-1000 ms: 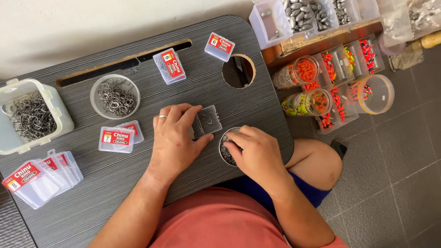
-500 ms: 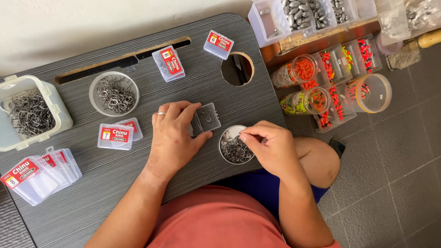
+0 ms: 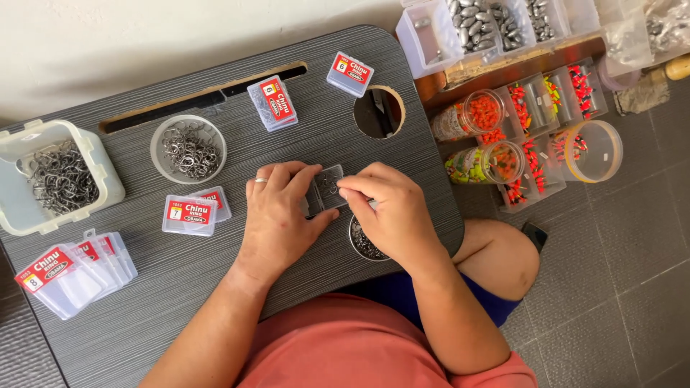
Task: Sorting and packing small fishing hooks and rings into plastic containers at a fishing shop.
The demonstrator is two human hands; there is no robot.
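Small clear plastic box (image 3: 329, 188) lies open at desk (image 3: 215, 302) centre. Left hand (image 3: 282, 215) pins it flat, fingers spread along its edge. Right hand (image 3: 392, 208) fingertips pinched narrow over box; contents too small to tell. Box likely light, stiff, slick: hold by edges. Hooks (image 3: 188, 149) in bowl sharp.

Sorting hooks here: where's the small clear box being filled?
Head view, mid-table: the small clear box sits between the left hand and right hand, above the round dish.

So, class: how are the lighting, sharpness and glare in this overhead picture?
Head view: soft, even light with faint shadows; left hand, right hand and small clear box are sharp; mild sheen on the clear round tub; no obvious distortion.
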